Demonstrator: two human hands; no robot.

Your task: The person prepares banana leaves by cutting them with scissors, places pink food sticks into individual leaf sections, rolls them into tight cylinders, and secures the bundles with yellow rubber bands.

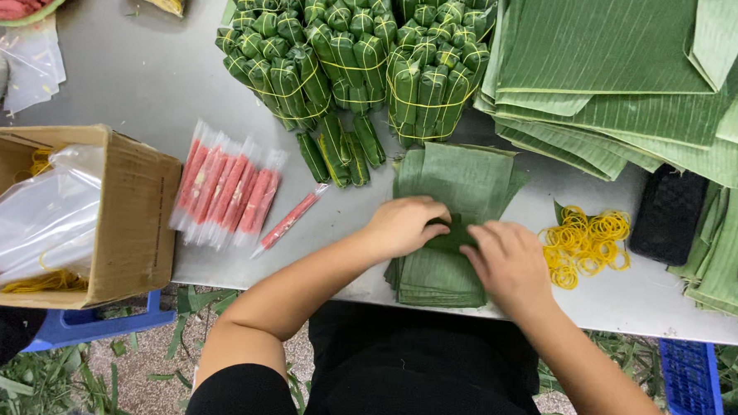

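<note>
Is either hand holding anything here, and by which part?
Both the left hand and right hand press a small folded leaf piece atop the leaf stack, fingertips at its ends.

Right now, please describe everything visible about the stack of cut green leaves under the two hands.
The leaf stack is a pile of flat, roughly rectangular green leaf pieces with fine parallel ribs, lying on the grey table near its front edge. The left hand and right hand both rest on top, folding a darker leaf piece between them.
</note>
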